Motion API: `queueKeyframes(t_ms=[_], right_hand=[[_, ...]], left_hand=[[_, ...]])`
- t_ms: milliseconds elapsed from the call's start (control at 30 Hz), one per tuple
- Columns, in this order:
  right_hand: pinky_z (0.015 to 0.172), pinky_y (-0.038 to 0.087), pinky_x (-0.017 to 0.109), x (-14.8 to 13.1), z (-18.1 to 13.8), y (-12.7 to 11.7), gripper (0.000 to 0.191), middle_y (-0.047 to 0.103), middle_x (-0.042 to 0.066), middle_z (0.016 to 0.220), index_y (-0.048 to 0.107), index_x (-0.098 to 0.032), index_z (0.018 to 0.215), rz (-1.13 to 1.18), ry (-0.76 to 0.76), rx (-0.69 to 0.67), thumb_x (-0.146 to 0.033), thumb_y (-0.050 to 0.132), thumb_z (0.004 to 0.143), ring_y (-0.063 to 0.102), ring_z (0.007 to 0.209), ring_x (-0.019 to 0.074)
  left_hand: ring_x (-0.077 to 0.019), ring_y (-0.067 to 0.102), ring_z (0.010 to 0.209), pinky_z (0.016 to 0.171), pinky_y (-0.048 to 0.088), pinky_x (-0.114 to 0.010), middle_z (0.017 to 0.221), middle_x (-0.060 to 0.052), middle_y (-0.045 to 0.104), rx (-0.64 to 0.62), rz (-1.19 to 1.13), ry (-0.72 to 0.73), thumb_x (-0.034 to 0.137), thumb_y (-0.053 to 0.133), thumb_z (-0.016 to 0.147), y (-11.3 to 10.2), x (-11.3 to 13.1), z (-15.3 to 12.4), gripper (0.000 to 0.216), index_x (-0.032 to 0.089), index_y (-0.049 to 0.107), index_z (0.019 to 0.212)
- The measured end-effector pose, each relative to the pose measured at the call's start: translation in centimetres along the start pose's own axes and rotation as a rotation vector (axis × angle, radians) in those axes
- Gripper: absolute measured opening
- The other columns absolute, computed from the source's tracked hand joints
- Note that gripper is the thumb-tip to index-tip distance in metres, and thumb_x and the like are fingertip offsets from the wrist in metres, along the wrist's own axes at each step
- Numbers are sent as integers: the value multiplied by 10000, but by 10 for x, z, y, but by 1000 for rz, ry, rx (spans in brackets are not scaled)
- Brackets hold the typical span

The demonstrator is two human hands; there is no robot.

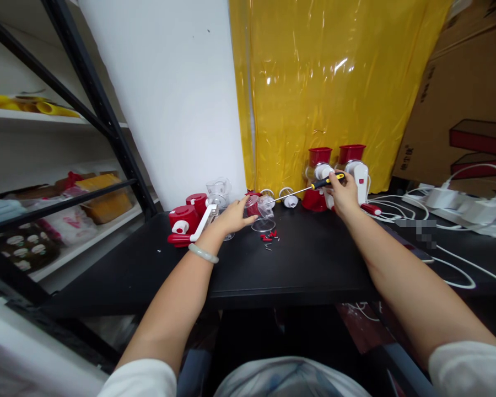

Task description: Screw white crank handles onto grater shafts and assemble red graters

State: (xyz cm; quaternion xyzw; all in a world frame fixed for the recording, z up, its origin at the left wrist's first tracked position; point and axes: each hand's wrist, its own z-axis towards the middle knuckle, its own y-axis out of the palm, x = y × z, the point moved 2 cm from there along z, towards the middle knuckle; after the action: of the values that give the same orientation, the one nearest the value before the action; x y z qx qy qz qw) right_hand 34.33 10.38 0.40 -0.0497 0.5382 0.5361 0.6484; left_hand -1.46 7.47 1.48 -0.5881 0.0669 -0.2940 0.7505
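My right hand grips a screwdriver by its black and yellow handle. The long shaft points left, and its tip meets a clear plastic housing lying on the black table. Around the left side of that housing are the fingers and thumb of my left hand, which partly hide it. Just in front of the housing lie small red plastic pieces and a few screws. A crank with a white arm and red grip lies left of my left hand, beside red parts.
Two upright red and white rotary graters stand at the back right. White cables and a power strip spread over the table's right side. Black-framed shelving borders the left. Behind hangs a yellow plastic curtain.
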Motion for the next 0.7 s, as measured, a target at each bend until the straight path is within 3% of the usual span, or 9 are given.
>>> queueKeyframes(t_ms=[167,300,500,700], right_hand=[[480,474,193,3,5,-1,511,679,-7,931,608,-235,1060,76,16,9,-299,850,615,646,695,122],[516,513,193,6,10,0,460,673,-27,872,562,-240,970,108,77,-42,-226,824,593,686,730,135],[500,512,202,6,6,1,348,694,-18,867,558,-260,991,105,94,-23,-389,773,749,676,689,139],[516,512,208,5,6,-2,524,681,-5,948,651,-236,1085,67,-26,-22,-395,884,643,650,680,113]], left_hand=[[-394,584,1361,1156,435,-499,1464,-254,584,4,-3,-1,536,621,934,0,1,0,892,113,286,1644],[-386,574,1375,1161,427,-484,1473,-254,573,-3,9,-6,542,610,936,1,0,1,906,102,269,1651],[-397,593,1346,1141,445,-515,1456,-240,598,15,3,11,536,624,935,3,-4,3,878,142,292,1646],[-399,590,1358,1149,443,-514,1484,-247,579,12,-10,8,526,633,934,1,-1,1,888,126,288,1648]])
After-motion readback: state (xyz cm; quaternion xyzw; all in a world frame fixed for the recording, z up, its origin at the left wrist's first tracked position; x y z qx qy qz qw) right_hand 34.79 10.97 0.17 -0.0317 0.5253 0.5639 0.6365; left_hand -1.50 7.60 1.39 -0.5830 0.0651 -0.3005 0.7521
